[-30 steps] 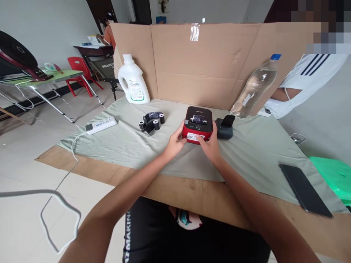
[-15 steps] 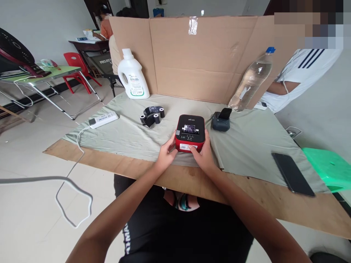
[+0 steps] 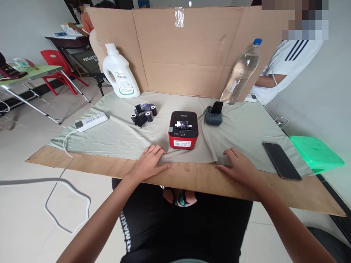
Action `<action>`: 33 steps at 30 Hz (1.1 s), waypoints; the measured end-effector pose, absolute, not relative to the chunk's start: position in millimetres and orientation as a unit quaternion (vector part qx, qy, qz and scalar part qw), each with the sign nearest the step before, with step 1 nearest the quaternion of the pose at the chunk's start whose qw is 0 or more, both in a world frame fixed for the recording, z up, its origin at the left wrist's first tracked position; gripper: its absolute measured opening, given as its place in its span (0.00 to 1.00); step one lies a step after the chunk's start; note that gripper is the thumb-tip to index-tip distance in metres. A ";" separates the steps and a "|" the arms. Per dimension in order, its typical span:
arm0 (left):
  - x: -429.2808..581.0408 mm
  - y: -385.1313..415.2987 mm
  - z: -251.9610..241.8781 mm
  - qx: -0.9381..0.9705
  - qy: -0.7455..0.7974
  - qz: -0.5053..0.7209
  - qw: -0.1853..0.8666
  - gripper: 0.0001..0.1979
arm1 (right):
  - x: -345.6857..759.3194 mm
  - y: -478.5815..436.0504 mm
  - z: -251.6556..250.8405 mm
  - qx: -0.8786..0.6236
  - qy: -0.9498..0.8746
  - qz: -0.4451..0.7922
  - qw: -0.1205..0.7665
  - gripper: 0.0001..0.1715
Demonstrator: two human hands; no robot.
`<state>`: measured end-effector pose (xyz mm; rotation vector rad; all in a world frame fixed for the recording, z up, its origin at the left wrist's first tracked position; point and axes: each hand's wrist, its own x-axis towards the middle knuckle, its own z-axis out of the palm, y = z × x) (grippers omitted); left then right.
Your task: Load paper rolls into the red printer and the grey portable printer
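Note:
A red box-shaped device with a black top, a white label on its front, stands on the grey-green cloth between my hands, touched by neither. My left hand rests open at the table's front edge, left of and nearer than the device. On the right, my right hand lies open on the same edge, thumb apart from the fingers, holding nothing. Behind the device to the left are several black ribbon rolls with white cores. To its right sits a small dark device with a black strip sticking up.
A white jug and a clear bottle with a blue cap stand before a cardboard screen. A power strip lies left, a phone right. A green stool is beside the table. Two other people are beyond the screen.
Both hands have let go of the red and black device and moved apart to the table's front edge. The device stays on the cloth. The whole view has shifted slightly.

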<state>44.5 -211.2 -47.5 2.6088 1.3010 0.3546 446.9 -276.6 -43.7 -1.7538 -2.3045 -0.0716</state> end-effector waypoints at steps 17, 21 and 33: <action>34.0 -196.4 -43.0 0.926 0.355 0.093 0.087 0.17 | 468.6 -281.6 -61.4 -0.494 -0.864 -0.098 0.019 0.14; 34.4 -196.8 -41.8 0.928 0.354 0.076 0.090 0.17 | 470.7 -286.1 -63.9 -0.506 -0.858 -0.086 0.017 0.14; 27.7 -202.9 -41.4 0.880 0.390 0.151 0.225 0.18 | 453.6 -288.7 -26.1 -0.528 -0.843 -0.003 0.100 0.16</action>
